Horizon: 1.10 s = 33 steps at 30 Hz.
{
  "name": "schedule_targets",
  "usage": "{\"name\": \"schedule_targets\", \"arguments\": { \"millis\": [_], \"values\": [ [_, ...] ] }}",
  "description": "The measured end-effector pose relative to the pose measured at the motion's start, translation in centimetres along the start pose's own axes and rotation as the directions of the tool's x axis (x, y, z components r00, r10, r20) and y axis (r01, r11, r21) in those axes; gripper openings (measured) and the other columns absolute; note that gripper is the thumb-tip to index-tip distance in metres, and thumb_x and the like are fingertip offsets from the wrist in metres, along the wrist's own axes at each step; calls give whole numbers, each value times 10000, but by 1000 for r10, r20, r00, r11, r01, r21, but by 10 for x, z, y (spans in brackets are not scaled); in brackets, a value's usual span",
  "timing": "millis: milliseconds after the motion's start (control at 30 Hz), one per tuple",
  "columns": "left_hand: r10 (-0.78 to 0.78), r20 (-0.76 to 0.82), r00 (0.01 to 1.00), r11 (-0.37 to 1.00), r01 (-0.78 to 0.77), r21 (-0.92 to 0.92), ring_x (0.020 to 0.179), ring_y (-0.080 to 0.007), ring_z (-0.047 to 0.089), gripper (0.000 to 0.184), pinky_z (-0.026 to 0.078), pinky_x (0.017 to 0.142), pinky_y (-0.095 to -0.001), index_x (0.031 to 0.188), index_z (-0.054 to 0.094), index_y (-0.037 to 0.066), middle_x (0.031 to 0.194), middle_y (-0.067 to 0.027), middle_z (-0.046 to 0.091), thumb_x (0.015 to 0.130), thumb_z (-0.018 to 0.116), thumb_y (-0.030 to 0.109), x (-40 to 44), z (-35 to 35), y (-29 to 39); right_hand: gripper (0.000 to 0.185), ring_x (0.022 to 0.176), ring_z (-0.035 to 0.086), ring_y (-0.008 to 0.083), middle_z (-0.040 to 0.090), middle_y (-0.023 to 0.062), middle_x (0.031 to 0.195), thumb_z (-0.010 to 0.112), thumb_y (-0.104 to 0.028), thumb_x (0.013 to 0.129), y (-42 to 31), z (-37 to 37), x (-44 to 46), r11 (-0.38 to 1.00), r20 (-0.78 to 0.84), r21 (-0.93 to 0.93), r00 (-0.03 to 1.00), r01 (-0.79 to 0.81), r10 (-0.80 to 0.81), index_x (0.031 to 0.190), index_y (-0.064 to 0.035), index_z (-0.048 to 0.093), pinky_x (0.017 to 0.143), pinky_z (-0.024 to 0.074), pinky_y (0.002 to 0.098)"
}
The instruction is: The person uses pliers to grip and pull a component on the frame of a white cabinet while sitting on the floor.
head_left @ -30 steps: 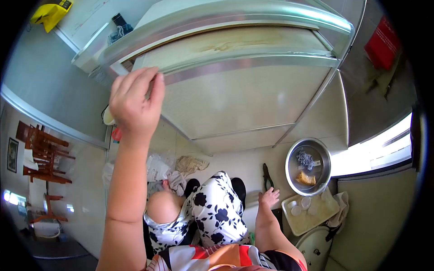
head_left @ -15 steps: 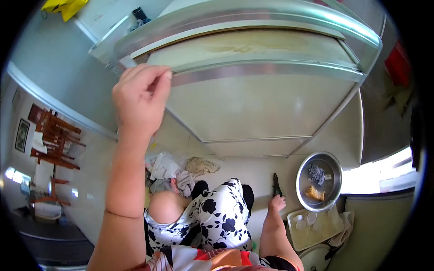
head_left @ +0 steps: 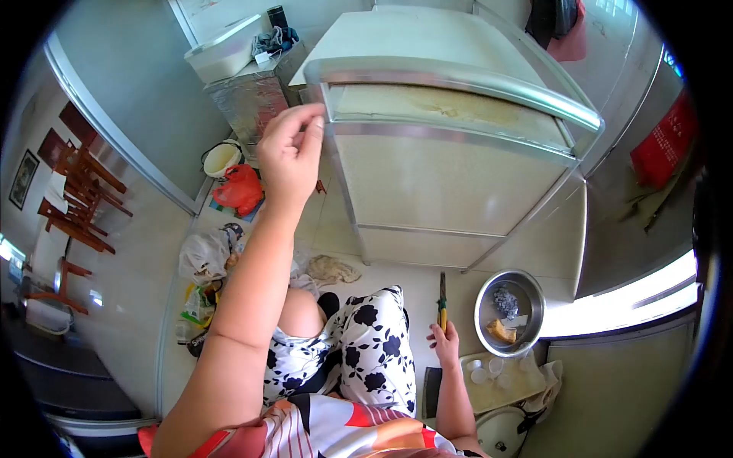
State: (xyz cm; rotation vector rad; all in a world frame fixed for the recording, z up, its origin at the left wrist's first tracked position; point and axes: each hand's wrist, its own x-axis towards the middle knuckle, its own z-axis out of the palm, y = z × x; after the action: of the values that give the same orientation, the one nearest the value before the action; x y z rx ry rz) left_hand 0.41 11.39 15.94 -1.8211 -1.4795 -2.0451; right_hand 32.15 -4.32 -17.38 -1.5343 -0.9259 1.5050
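Observation:
My left hand (head_left: 292, 153) is raised at the upper left corner of a pale cabinet (head_left: 427, 183) with a metal frame. Its fingers are curled and closed at the frame's left upright, thumb toward me; the fingertips are partly hidden there. Low by my right knee, my right hand (head_left: 446, 345) grips a pair of pliers (head_left: 442, 304) with green and yellow handles. Their dark jaws point away from me. A brown-stained panel (head_left: 458, 107) lies just under the cabinet's curved top rail (head_left: 458, 80).
Right of my right hand stands a steel basin (head_left: 481, 305) holding a scouring pad and a sponge. Near it is a tray (head_left: 477, 397) with small cups. To the left lie plastic bags (head_left: 205, 256), a red bag (head_left: 240, 189), a bucket (head_left: 223, 159) and a rag (head_left: 328, 269).
The view has shifted, showing more of the cabinet's top and the floor at left. My left hand stays at the cabinet corner. The pliers in my right hand now point straighter forward.

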Motion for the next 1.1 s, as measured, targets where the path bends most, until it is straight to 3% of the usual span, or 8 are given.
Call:
{"name": "schedule_targets", "arguments": {
  "millis": [133, 200, 300, 433, 567, 800, 933, 1100],
  "values": [
    [-65, -94, 993, 997, 68, 29, 919, -155, 555, 324, 459, 771, -277, 1050, 572, 17, 987, -83, 610, 748, 680, 68, 11, -4, -34, 260, 793, 587, 100, 615, 75, 988, 506, -186, 918, -125, 36, -35, 862, 187, 73, 842, 502, -506, 1107, -8, 520, 656, 450, 213],
    [-260, 78, 962, 941, 271, -201, 923, -159, 557, 441, 437, 831, -299, 1083, 527, 11, 1016, -87, 605, 700, 728, 100, 17, -1, -38, 237, 760, 579, 122, 611, 107, 1024, 444, -193, 949, -188, 66, -53, 851, 163, 198, 840, 486, -518, 1079, -2, 498, 653, 453, 223],
    [-264, 320, 910, 712, 407, -572, 924, -147, 559, 441, 435, 825, -294, 1043, 540, 10, 1026, -86, 603, 680, 754, 139, 31, 6, -37, 215, 665, 568, 107, 623, 94, 955, 439, -221, 955, -236, 98, -58, 814, 154, 265, 811, 516, -564, 966, -13, 491, 581, 449, 227],
    [-285, 533, 797, 812, 496, -307, 947, -147, 581, 355, 409, 875, -280, 1032, 525, 27, 983, -94, 650, 734, 705, 98, 50, 5, -43, 237, 581, 548, 84, 637, 71, 846, 460, -254, 950, -275, 132, -48, 799, 76, 111, 797, 591, -600, 900, -23, 484, 505, 429, 217],
    [-201, 643, 740, 807, 497, -320, 920, -142, 606, 285, 410, 883, -287, 1002, 538, 48, 913, -104, 674, 750, 665, 91, 57, 4, -45, 235, 527, 526, 90, 631, 94, 822, 465, -268, 949, -291, 140, -42, 781, 61, -81, 785, 619, -617, 912, -37, 478, 461, 423, 219],
    [-143, 638, 757, 747, 505, -432, 910, -164, 626, 226, 439, 852, -298, 960, 526, 62, 908, -108, 670, 755, 620, 58, 49, 13, -46, 234, 526, 535, 102, 626, 92, 796, 457, -261, 954, -282, 149, -42, 683, -73, 138, 695, 717, -715, 930, -30, 474, 449, 427, 224],
    [-54, 637, 769, 723, 470, -506, 905, -169, 630, 226, 450, 829, -290, 962, 517, 61, 905, -101, 656, 759, 614, 49, 49, 15, -53, 220, 524, 533, 121, 622, 120, 792, 460, -226, 953, -284, 158, -47, 807, 123, -91, 811, 584, -573, 979, -9, 481, 459, 428, 225],
    [-91, 625, 775, 739, 473, -479, 875, -183, 647, 207, 480, 758, -286, 921, 514, 42, 867, -69, 613, 743, 619, 39, 49, 14, -48, 225, 509, 528, 122, 618, 149, 840, 446, -232, 956, -278, 150, -45, 707, -45, 201, 728, 678, -684, 970, -8, 465, 444, 418, 232]
  ]
}}
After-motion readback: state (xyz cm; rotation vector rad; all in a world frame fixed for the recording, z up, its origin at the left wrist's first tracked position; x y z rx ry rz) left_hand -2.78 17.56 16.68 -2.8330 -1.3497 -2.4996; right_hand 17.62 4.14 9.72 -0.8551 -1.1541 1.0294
